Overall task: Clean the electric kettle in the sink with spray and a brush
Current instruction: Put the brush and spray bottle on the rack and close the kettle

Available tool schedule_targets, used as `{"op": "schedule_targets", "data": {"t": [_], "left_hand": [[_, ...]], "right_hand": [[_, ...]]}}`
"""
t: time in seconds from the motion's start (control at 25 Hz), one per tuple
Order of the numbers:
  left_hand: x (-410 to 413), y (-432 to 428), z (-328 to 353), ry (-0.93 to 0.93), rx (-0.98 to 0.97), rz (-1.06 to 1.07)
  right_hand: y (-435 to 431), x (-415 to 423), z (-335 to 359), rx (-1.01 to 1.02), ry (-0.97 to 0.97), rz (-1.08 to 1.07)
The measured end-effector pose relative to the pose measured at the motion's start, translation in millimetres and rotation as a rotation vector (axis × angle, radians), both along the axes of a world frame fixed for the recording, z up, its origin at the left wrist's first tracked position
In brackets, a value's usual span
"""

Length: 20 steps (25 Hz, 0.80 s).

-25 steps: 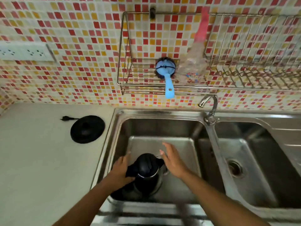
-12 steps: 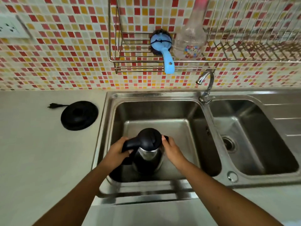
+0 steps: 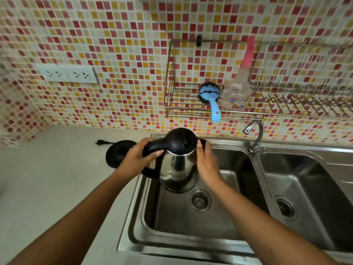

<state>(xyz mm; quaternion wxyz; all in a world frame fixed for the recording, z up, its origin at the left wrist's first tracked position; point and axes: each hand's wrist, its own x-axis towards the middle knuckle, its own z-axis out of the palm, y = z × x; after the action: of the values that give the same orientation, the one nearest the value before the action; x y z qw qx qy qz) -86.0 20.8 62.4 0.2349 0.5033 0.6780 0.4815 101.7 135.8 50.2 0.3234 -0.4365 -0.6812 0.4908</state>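
1. Kettle (image 3: 178, 167) is held upright in both hands over the left basin of the sink (image 3: 137, 207), clear of the basin floor and above the drain (image 3: 200, 200); lid down.
2. Far left on the counter (image 3: 57, 178): the black power base (image 3: 119, 153), just beside the sink edge; the kettle is off it.
3. Left hand (image 3: 140, 159): fingers wrapped round the black handle (image 3: 154, 148), forearm coming up from lower left.
4. Right hand (image 3: 207, 165): cupped against the steel side, thumb up by the lid edge; other fingers hidden behind the body; hands are apart, one on each side, both clamped on the kettle.
5. Right, on the wall rack (image 3: 191, 111): blue brush (image 3: 210, 94) and clear spray bottle (image 3: 237, 90), side by side, neither touched.
6. Step, as I judge it: positioning the kettle in the sink; spraying and scrubbing not begun.
7. Next move likely needs the kettle set down or kept in the left hand alone, so the right hand is free to reach up for the bottle.
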Motion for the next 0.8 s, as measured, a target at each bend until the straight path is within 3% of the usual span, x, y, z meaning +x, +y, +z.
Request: {"op": "schedule_targets", "data": {"t": [0.28, 0.48, 0.8], "left_hand": [[-130, -23, 34, -0.026, 0.032, 0.137], [-228, -18, 21, 0.048, -0.014, 0.126], [-284, -12, -8, 0.073, -0.054, 0.107]], "right_hand": [[-14, -143, 30, 0.039, 0.070, 0.089], [-10, -241, 17, -0.026, -0.016, 0.037], [-12, -296, -15, 0.003, -0.088, -0.016]]}}
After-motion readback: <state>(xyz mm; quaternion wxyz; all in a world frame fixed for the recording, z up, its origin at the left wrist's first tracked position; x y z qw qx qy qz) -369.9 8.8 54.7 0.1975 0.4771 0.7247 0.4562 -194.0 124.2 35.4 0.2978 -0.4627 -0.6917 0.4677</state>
